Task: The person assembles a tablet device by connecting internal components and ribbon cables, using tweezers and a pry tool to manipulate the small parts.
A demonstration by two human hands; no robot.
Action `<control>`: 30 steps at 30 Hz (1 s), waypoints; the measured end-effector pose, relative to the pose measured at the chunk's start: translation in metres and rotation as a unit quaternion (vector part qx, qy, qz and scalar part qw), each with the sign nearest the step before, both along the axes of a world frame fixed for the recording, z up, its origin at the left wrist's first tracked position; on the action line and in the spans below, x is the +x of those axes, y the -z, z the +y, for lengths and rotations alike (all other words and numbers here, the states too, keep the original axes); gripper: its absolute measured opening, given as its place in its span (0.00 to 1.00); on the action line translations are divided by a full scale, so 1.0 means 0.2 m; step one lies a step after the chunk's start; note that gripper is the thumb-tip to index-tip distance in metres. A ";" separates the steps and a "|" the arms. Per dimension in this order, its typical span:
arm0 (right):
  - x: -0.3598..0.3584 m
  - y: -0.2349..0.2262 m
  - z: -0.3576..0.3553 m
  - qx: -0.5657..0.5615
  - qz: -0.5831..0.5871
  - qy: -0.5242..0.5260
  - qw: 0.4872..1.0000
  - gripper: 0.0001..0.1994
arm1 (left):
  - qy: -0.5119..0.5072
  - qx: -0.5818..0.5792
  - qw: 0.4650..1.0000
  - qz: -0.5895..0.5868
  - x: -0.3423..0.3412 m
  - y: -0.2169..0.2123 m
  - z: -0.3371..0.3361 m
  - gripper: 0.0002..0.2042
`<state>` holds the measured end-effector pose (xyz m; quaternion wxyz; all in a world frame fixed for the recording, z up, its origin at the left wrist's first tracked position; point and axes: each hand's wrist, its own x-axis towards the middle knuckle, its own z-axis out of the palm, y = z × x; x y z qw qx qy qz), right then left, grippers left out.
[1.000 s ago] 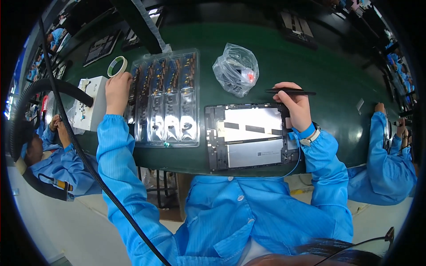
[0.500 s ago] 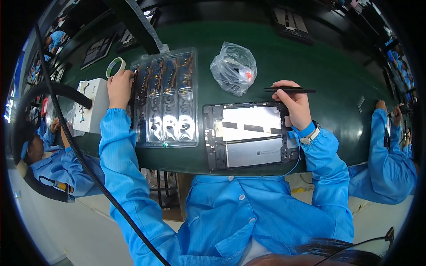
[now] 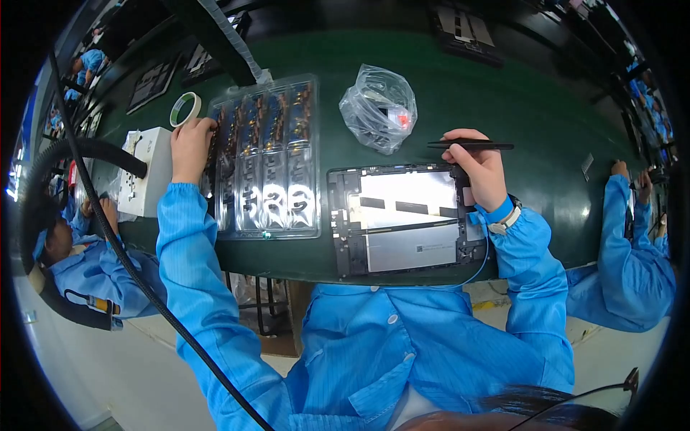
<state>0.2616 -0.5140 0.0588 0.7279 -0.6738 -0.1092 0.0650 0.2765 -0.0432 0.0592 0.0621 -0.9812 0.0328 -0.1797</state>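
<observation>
An opened tablet chassis (image 3: 402,219) lies on the green table (image 3: 532,115) in front of me, its silver battery panel facing up. My right hand (image 3: 478,167) rests on the chassis's upper right corner and grips a thin black stylus tool (image 3: 471,146), held level. My left hand (image 3: 190,146) reaches to the left edge of a clear plastic tray (image 3: 266,161) of several small parts, with fingers curled on its upper left part.
A crumpled clear plastic bag (image 3: 377,108) lies behind the chassis. A roll of green tape (image 3: 185,108) and a white box (image 3: 147,172) sit left of the tray. A black hose (image 3: 79,154) curves at left. Other workers in blue sit at both sides.
My left hand has slid slightly right onto the tray's left edge. The right hand with the stylus has stayed in place.
</observation>
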 end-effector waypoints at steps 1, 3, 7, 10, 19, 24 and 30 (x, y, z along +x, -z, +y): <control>0.00 0.00 0.00 0.003 0.003 -0.001 1.000 0.10 | -0.001 0.015 1.000 -0.004 -0.01 0.00 0.00 0.08; 0.00 0.01 -0.01 0.002 0.004 0.003 1.000 0.10 | -0.001 0.031 0.999 -0.008 -0.02 -0.01 0.01 0.08; 0.00 -0.01 0.00 -0.025 -0.002 0.010 1.000 0.08 | -0.010 0.037 0.999 -0.028 -0.07 -0.05 0.02 0.09; 0.00 -0.04 -0.01 0.038 -0.065 0.027 0.997 0.06 | -0.018 -0.031 0.999 -0.023 -0.15 -0.16 -0.02 0.10; -0.28 -0.34 -0.11 0.078 0.141 -0.223 0.961 0.06 | 0.193 -0.200 0.954 -0.113 -0.46 -0.61 -0.72 0.09; -0.33 -0.35 0.12 0.051 0.224 -0.225 0.947 0.13 | 0.327 -0.076 0.929 -0.156 -0.58 -0.46 -1.15 0.06; -0.34 -0.31 0.12 0.054 0.195 -0.090 0.975 0.09 | 0.387 -0.061 0.897 -0.203 -0.56 -0.29 -1.31 0.06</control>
